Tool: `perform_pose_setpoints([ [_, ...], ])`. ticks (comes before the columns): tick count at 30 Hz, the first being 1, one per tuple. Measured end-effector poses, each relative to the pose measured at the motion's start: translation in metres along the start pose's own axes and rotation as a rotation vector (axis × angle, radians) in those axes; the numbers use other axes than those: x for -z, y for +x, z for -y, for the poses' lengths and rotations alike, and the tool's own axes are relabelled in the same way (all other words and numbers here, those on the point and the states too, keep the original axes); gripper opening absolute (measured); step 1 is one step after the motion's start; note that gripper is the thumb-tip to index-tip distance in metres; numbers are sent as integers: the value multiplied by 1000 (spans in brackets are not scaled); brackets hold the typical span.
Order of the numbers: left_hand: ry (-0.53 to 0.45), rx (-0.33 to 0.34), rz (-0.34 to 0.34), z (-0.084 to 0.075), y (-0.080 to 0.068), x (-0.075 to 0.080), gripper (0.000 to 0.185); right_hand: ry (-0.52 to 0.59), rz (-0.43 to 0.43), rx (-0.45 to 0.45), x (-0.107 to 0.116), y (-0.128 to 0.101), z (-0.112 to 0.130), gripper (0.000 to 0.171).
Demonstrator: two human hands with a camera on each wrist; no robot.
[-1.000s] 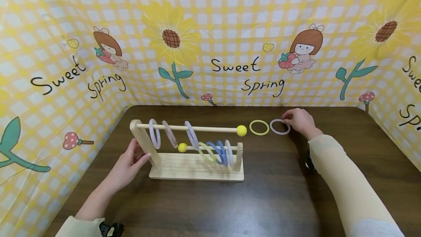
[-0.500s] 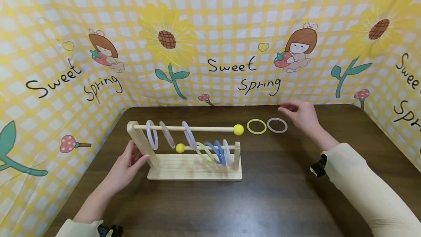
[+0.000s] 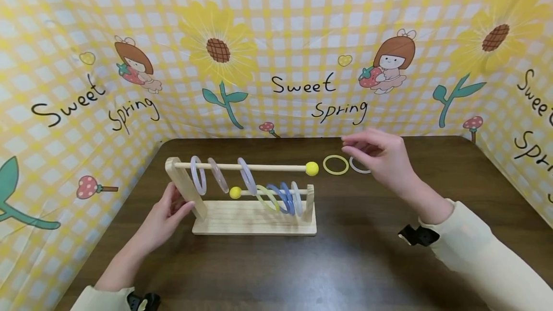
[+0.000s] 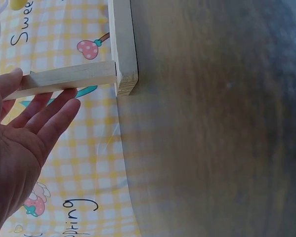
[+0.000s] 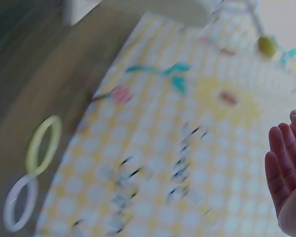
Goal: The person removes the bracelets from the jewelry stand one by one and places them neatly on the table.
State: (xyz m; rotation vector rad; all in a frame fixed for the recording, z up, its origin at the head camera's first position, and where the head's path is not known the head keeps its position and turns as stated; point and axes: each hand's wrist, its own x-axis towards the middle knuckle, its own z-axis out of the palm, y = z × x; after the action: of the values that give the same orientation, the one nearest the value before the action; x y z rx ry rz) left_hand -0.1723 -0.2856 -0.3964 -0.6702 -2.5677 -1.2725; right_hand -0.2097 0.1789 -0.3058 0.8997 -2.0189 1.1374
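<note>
A wooden ring stand (image 3: pixel 252 224) stands on the table with two rods, each tipped with a yellow ball. My left hand (image 3: pixel 162 220) holds its tall left post (image 4: pixel 71 76), thumb on one side and fingers on the other. On the upper rod (image 3: pixel 276 168) hang three pale purple and pinkish rings; a yellow-green ring (image 3: pixel 270 199), blue rings and a whitish ring hang on the lower one. My right hand (image 3: pixel 384 157) is raised right of the upper ball (image 3: pixel 312 169), fingers loosely bent, nothing seen in them. It partly hides a pale purple ring (image 3: pixel 358 172).
A yellow ring (image 3: pixel 335 173) lies flat on the dark wood table (image 3: pixel 276 272), beside the pale purple ring, near the table's back. A checked cloth (image 3: pixel 294 23) with printed flowers and lettering surrounds the back and sides.
My right hand has left the pale purple ring, lifted and moved left toward the upper rod's ball. Both loose rings stay on the table. My left hand keeps its hold on the post.
</note>
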Motion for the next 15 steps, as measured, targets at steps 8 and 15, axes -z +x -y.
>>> perform_pose_setpoints([
  [8, 17, 4, -5, 1, -1, 0, 48, 109, 59, 29, -28, 1, 48, 29],
  [15, 18, 1, -8, 2, -1, 0, 45, 239, 108, 132, -61, -4, 61, 32],
])
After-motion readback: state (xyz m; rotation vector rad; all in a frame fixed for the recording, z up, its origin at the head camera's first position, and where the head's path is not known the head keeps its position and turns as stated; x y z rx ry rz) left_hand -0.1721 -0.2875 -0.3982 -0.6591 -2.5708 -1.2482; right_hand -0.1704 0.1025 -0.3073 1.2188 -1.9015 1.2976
